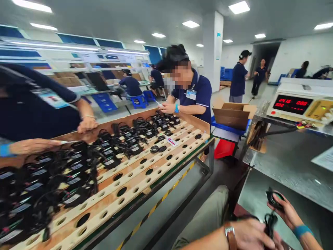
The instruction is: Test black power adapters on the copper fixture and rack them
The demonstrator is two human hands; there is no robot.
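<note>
With the right hand (282, 208) gripping a black adapter (273, 198) and the left hand (251, 236) closed on its dangling cord (270, 222) (below the steel table (288, 163) edge), the cord could snag there.

Bright, even light falls from ceiling panels (239, 7) far overhead; shadows are soft. Glare streaks the left shelf lamps (52, 47). Near edges smear with motion blur and wide-angle stretch.

We see a wooden bench (156, 170) full of holes, carrying black adapters (78, 166) and a white label (171, 140).
</note>
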